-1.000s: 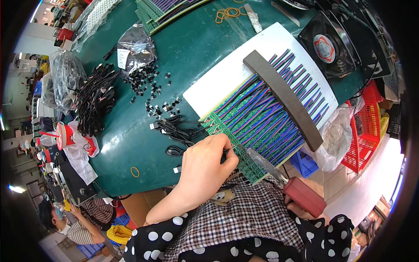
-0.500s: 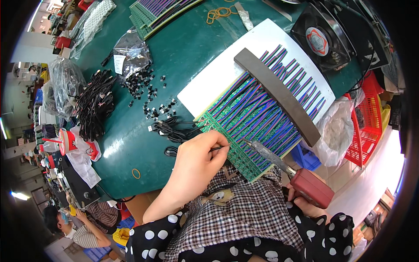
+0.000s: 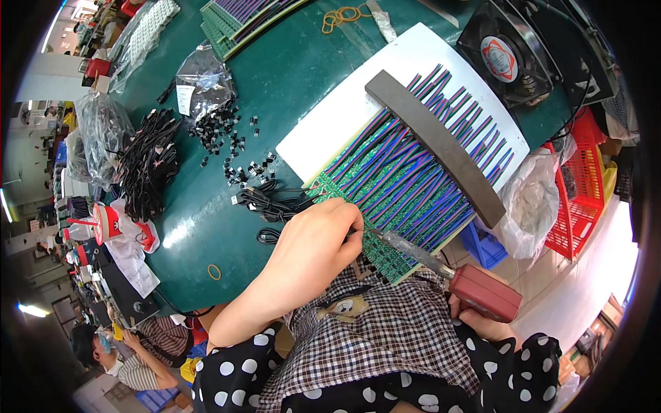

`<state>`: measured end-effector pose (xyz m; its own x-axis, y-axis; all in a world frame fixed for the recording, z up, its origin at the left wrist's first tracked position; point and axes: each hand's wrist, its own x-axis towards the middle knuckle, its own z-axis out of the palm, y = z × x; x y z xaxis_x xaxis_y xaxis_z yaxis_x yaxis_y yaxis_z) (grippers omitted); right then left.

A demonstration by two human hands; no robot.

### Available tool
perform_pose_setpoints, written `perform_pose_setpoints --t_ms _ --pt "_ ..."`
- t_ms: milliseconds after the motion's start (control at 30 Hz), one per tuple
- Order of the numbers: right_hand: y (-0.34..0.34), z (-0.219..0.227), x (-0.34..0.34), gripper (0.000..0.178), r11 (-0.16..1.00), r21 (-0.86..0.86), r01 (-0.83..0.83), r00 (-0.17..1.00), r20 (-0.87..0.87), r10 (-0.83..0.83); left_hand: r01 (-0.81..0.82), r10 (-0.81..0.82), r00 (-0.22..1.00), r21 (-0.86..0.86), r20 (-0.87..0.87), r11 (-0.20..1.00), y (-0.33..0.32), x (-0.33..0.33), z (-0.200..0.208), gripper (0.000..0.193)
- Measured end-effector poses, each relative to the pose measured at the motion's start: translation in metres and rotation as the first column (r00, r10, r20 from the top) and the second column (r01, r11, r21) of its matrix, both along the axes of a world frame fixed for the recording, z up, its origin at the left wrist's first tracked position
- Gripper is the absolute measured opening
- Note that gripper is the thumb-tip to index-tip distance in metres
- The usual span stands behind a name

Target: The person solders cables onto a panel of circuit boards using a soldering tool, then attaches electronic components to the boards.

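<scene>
My left hand is pinched at the near left edge of a green circuit board panel. A thin black cable sits in its fingertips, mostly hidden by them now. My right hand is wrapped round the red handle of a soldering iron. The iron's tip points left and meets the panel close to my left fingertips. Rows of blue, red and black wires run from the panel toward the far right, under a dark curved bar. Panel and bar rest on a white board.
Coiled black cables, small black connectors and a cable bundle lie left on the green table. A fan stands far right. A plastic bag and red basket are at right. A co-worker sits lower left.
My left hand has moved slightly up and right, its fingertips now on the panel. The soldering iron has shifted a little left and down, its tip nearer those fingers.
</scene>
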<state>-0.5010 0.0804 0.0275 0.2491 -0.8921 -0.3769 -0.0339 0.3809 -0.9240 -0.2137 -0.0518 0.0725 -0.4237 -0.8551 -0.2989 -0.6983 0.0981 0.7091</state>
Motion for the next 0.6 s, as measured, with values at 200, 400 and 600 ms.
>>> perform_pose_setpoints --t_ms 200,400,600 --pt "-0.009 -0.004 -0.003 0.067 0.984 -0.12 -0.131 0.989 -0.079 0.122 0.026 -0.026 0.999 -0.013 0.029 1.0 -0.001 -0.001 0.0 0.007" --pt "-0.012 -0.001 -0.001 0.064 0.892 -0.394 -0.223 0.965 -0.221 0.143 0.003 -0.004 1.0 -0.078 -0.016 0.997 0.001 0.002 -0.007 0.01" --pt "-0.009 0.004 0.0 0.064 0.988 -0.092 -0.122 0.985 -0.134 0.109 0.028 -0.031 0.999 -0.081 -0.034 0.996 0.001 0.002 -0.007 0.01"
